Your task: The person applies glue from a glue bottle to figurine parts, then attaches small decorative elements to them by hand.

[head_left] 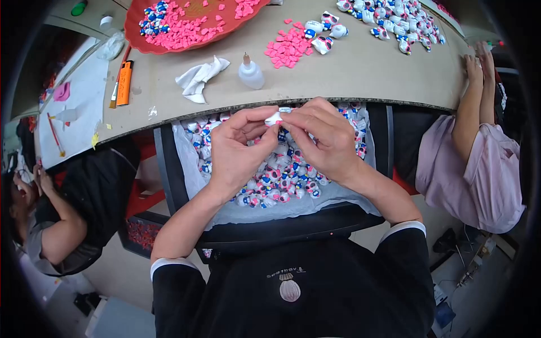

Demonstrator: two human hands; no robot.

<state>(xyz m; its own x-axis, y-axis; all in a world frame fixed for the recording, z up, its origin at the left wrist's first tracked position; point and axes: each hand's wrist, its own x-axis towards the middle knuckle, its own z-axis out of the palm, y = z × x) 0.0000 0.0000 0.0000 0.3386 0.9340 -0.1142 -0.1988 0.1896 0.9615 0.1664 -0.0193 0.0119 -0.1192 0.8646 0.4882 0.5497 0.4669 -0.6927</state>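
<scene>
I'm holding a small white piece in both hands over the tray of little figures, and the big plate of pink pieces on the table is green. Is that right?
Not quite: the big plate is red, as the head view shows. Your left hand and right hand do hold a small white piece over the tray.

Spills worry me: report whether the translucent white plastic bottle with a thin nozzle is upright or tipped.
Upright: the bottle sits base-down, nozzle pointing up.
</scene>
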